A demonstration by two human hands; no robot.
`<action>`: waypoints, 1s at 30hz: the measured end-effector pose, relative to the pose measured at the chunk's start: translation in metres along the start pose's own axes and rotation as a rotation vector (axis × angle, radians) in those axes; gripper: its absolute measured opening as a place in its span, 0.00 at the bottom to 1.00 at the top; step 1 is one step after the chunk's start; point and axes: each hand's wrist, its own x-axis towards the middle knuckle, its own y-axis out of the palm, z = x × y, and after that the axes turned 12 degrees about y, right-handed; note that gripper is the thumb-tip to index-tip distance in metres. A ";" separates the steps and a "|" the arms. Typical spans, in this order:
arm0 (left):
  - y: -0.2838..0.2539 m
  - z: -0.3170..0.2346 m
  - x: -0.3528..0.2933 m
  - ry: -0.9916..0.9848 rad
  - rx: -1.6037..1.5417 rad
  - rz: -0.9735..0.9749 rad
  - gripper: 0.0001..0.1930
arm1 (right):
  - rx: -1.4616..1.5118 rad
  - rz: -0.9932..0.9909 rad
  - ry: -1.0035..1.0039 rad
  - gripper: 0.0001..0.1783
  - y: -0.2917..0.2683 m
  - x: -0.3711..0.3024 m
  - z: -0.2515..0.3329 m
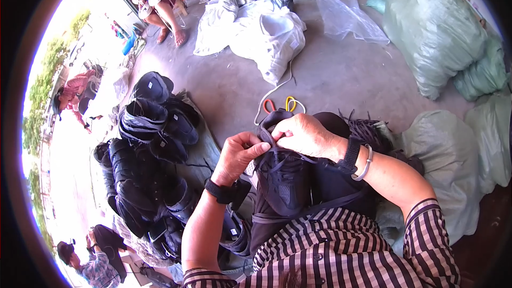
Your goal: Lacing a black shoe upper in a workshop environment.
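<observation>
A black sneaker [286,185] rests on my lap with its toe toward me. My left hand [238,154] is closed, thumb and forefinger pinching the edge of the shoe's opening beside the top eyelets. My right hand [305,136] is also closed, its fingertips pinched at the top of the lacing. A black shoelace [277,166] crosses the tongue below my fingers; its end at my right fingertips is partly hidden. Just beyond the shoe show an orange loop [269,105] and a yellow loop [290,103], close to a white cord [262,101].
Black shoes [152,122] are piled to my left. Black laces [362,126] hang in a bunch at my right. White sacks [272,32] lie ahead on the concrete floor; stuffed green sacks [432,32] stand at the right. Several other people sit or stand around, one person [160,5] at the far left.
</observation>
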 end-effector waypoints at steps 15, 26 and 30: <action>-0.009 -0.009 -0.013 -0.240 -0.204 -0.003 0.18 | -0.050 -0.359 0.277 0.08 -0.092 0.013 -0.102; -0.004 -0.002 -0.035 -0.043 -0.013 0.083 0.14 | -0.292 -0.435 0.014 0.06 -0.053 -0.013 -0.081; -0.001 -0.006 -0.029 -0.150 -0.282 -0.086 0.22 | -0.413 -0.285 -0.193 0.08 -0.030 -0.023 -0.045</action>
